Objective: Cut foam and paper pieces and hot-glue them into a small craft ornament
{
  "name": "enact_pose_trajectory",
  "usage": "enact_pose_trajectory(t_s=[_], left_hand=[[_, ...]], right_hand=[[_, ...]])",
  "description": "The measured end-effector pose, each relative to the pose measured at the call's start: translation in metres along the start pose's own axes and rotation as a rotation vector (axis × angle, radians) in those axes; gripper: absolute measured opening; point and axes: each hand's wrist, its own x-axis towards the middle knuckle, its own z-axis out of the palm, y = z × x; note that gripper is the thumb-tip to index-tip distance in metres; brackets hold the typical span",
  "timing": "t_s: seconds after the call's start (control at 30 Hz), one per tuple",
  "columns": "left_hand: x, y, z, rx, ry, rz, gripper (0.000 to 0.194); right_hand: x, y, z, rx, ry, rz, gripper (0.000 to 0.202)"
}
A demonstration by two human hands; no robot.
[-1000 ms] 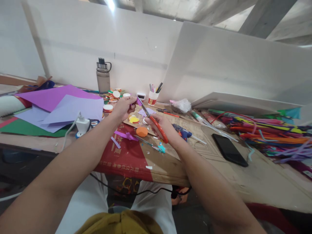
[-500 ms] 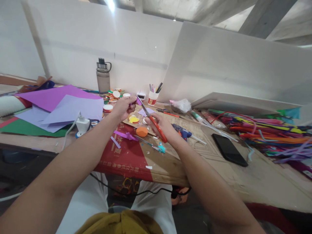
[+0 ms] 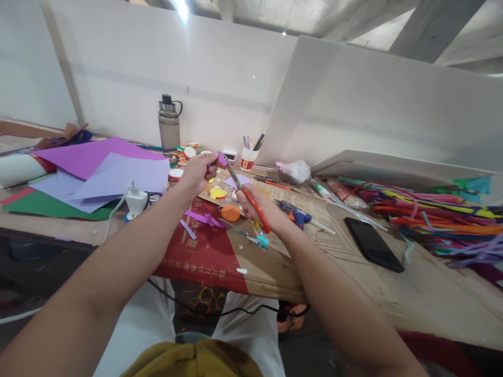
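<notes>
My left hand (image 3: 199,172) pinches a small piece of purple paper (image 3: 222,159) above the far part of the table. In my right hand (image 3: 257,204) are scissors with red handles (image 3: 257,209), their blades pointing up and left to the purple piece. Below the hands lie an orange disc (image 3: 230,212), a yellow disc (image 3: 217,193), purple paper strips (image 3: 204,217) and a pen with a turquoise end (image 3: 251,236). Light purple paper (image 3: 238,181) lies behind the scissors.
Large purple sheets (image 3: 98,157) and a white plug adapter (image 3: 136,200) are at the left. A bottle (image 3: 169,128) and a cup of pens (image 3: 249,158) stand at the back. Rightward are a glue gun (image 3: 296,214), a phone (image 3: 373,244) and colourful pipe cleaners (image 3: 444,214).
The purple piece shows more fully beside the blades, and my left hand has shifted slightly left relative to the table. The whole view has moved slightly.
</notes>
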Motion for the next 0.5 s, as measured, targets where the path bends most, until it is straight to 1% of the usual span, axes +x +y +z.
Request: enact_pose_trajectory(t_s=[0.07,0.17,0.33,0.5], left_hand=[[0.0001,-0.0001,0.0001,0.016,-0.002,-0.002,0.019],[0.0003,-0.0009,0.0,0.03,-0.013,0.002,0.02],[-0.0002,-0.0012,0.0003,0.085,-0.03,0.004,0.021],[-0.0028,-0.0001,0.0034,0.112,0.016,-0.031,0.022]], right_hand=[[0.0005,0.0029,0.0001,-0.001,-0.015,0.014,0.038],[0.0015,0.0058,0.0,-0.001,-0.002,0.015,0.037],[0.0011,0.005,-0.0012,0.042,-0.012,0.018,0.038],[0.0003,0.0044,-0.0019,0.066,-0.022,0.013,0.041]])
